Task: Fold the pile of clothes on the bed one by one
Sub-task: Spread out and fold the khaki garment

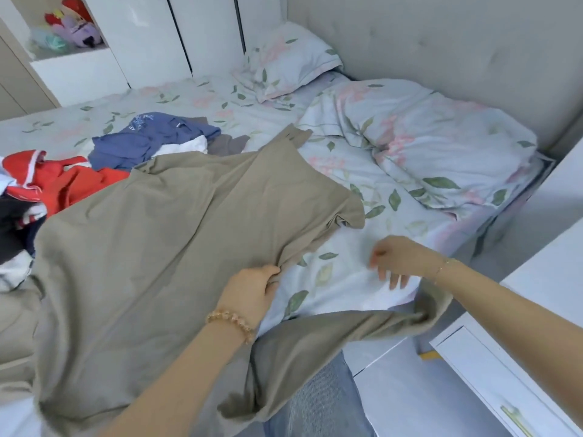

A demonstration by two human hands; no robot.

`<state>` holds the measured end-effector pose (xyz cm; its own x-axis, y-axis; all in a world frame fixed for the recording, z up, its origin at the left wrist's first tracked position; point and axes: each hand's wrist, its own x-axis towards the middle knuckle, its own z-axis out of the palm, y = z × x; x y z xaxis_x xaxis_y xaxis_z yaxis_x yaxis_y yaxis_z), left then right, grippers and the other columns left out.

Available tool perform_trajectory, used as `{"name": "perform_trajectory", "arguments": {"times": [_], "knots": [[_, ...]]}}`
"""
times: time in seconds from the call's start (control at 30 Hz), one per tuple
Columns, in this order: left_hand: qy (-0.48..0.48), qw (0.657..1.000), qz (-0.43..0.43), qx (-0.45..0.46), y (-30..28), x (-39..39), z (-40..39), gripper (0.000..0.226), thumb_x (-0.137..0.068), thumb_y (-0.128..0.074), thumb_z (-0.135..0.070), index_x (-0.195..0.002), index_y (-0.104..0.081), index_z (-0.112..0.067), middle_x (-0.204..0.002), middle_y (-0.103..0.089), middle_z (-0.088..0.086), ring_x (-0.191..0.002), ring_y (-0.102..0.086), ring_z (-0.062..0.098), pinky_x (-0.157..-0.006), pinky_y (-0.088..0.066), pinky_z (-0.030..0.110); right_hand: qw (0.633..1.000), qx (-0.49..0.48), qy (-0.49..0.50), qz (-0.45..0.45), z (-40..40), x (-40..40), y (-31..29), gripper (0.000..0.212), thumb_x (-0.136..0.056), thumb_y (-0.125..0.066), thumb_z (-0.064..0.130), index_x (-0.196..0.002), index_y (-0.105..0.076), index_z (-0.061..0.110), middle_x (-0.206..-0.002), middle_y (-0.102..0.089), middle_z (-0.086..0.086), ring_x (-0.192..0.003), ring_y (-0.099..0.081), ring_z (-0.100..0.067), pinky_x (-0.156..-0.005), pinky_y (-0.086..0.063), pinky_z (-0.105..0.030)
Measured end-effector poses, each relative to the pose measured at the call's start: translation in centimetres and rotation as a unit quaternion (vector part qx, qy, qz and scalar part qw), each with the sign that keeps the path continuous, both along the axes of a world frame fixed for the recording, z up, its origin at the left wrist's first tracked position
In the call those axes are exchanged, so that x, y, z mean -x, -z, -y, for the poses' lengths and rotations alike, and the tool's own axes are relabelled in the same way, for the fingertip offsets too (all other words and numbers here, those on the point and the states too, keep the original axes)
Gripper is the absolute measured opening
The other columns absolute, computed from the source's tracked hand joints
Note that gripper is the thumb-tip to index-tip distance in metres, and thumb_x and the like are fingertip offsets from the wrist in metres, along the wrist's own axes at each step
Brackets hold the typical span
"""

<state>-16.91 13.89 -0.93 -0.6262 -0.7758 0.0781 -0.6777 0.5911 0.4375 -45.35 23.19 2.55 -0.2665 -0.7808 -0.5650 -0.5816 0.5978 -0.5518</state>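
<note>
Left hand (252,288) grip pinches edge of tan garment (151,241), likely to anchor it for spreading. Garment draped over near edge of bed (331,279). Right hand (394,260) empty, fingers loose, hovering above sheet. Pile (104,159) waits far left.

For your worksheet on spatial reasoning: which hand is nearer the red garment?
Left. The left hand grips the beige garment, below and right of the red garment; the right hand hovers farther right.
</note>
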Motion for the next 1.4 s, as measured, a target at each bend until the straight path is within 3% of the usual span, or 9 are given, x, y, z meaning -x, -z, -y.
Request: {"name": "perform_trajectory", "arguments": {"times": [0.17, 0.3, 0.47, 0.67, 0.77, 0.87, 1.03, 1.2, 1.4], "knots": [[0.035, 0.998, -0.040, -0.041, -0.3, 0.5, 0.1, 0.014, -0.091, -0.058, -0.007, -0.089, -0.071, -0.011, -0.088, -0.067, 0.001, -0.080, -0.062, 0.015, -0.076, -0.048, 0.025, 0.853, 0.101, 0.319, 0.401, 5.7, 0.3, 2.0, 0.035, -0.093, -0.062, 0.030, -0.106, -0.052, -0.001, -0.098, -0.068, -0.028, -0.082, -0.071, -0.035, -0.068, -0.061, -0.038], [0.060, 0.992, -0.075, -0.085, -1.0, 0.2, 0.3, 0.025, -0.091, -0.058, -0.007, -0.077, -0.058, -0.027, -0.082, -0.060, -0.006, -0.076, -0.057, 0.010, -0.070, -0.045, 0.018, 0.736, 0.197, 0.451, 0.464, 9.3, 0.9, 3.9, 0.015, -0.100, -0.050, 0.011, -0.089, -0.053, 0.001, -0.075, -0.061, -0.010, -0.044, -0.065, -0.015, -0.047, -0.057, -0.028], [0.106, 0.981, -0.086, -0.141, -2.6, 1.3, 0.1, 0.022, -0.094, -0.056, -0.011, -0.079, -0.052, -0.027, -0.074, -0.055, -0.011, -0.068, -0.050, 0.003, -0.066, -0.037, 0.013, 0.778, 0.358, 0.433, 0.281, 8.9, 6.3, 1.3, 0.025, -0.099, -0.037, 0.001, -0.085, -0.047, 0.019, -0.064, -0.046, -0.002, -0.047, -0.044, -0.010, -0.039, -0.039, -0.017], [0.117, 0.983, 0.073, -0.123, -0.2, 5.3, -2.5, 0.013, -0.090, -0.058, -0.039, -0.087, -0.052, -0.028, -0.087, -0.052, -0.014, -0.074, -0.048, 0.000, -0.072, -0.040, 0.023, 0.915, 0.196, 0.348, 0.065, 5.1, 8.5, 4.0, 0.036, -0.091, -0.031, -0.001, -0.122, -0.045, 0.010, -0.090, -0.056, -0.015, -0.061, -0.054, -0.025, -0.033, -0.047, -0.027], [0.091, 0.985, 0.137, -0.047, 0.5, 4.9, -2.8, 0.036, -0.082, -0.063, -0.048, -0.109, -0.046, -0.030, -0.108, -0.042, -0.011, -0.100, -0.044, 0.007, -0.081, -0.046, 0.029, 0.922, 0.205, 0.329, 0.002, 5.0, 8.3, 4.7, 0.049, -0.089, -0.044, 0.004, -0.137, -0.038, 0.007, -0.130, -0.044, -0.015, -0.081, -0.058, -0.029, -0.056, -0.057, -0.034], [0.085, 0.983, 0.163, -0.028, 0.7, 4.5, -2.7, 0.032, -0.085, -0.061, -0.024, -0.111, -0.044, -0.025, -0.110, -0.040, -0.004, -0.102, -0.047, 0.016, -0.081, -0.046, 0.031, 0.928, 0.226, 0.289, -0.056, 5.3, 6.6, 4.7, 0.053, -0.088, -0.057, 0.020, -0.136, -0.036, 0.009, -0.137, -0.030, -0.013, -0.099, -0.051, -0.031, -0.089, -0.048, -0.039], [0.138, 0.978, 0.110, -0.114, -0.5, 3.5, -2.4, 0.027, -0.081, -0.053, -0.002, -0.104, -0.059, -0.014, -0.097, -0.046, -0.007, -0.074, -0.045, 0.004, -0.071, -0.032, 0.014, 0.928, 0.227, 0.273, -0.110, 4.3, 5.8, 5.2, 0.051, -0.083, -0.045, -0.007, -0.131, -0.044, 0.010, -0.136, -0.030, -0.016, -0.085, -0.050, -0.032, -0.075, -0.045, -0.033], [0.141, 0.965, 0.068, -0.213, -2.3, 2.6, -1.1, 0.026, -0.088, -0.058, -0.007, -0.112, -0.068, -0.012, -0.101, -0.057, -0.007, -0.073, -0.049, -0.005, -0.071, -0.034, -0.003, 0.927, 0.157, 0.171, -0.295, 5.4, 4.6, 4.4, 0.055, -0.077, -0.055, 0.001, -0.131, -0.045, 0.007, -0.147, -0.025, -0.017, -0.129, -0.030, -0.038, -0.101, -0.033, -0.041], [0.100, 0.979, 0.085, -0.154, -2.3, -0.1, 1.1, 0.016, -0.084, -0.070, -0.027, -0.096, -0.064, -0.019, -0.093, -0.058, -0.009, -0.069, -0.049, -0.005, -0.079, -0.042, 0.016, 0.944, 0.200, -0.060, -0.257, 6.9, 2.1, 2.4, 0.056, -0.078, -0.052, 0.001, -0.132, -0.052, 0.017, -0.145, -0.036, -0.007, -0.133, -0.032, -0.029, -0.106, -0.035, -0.038]]}}
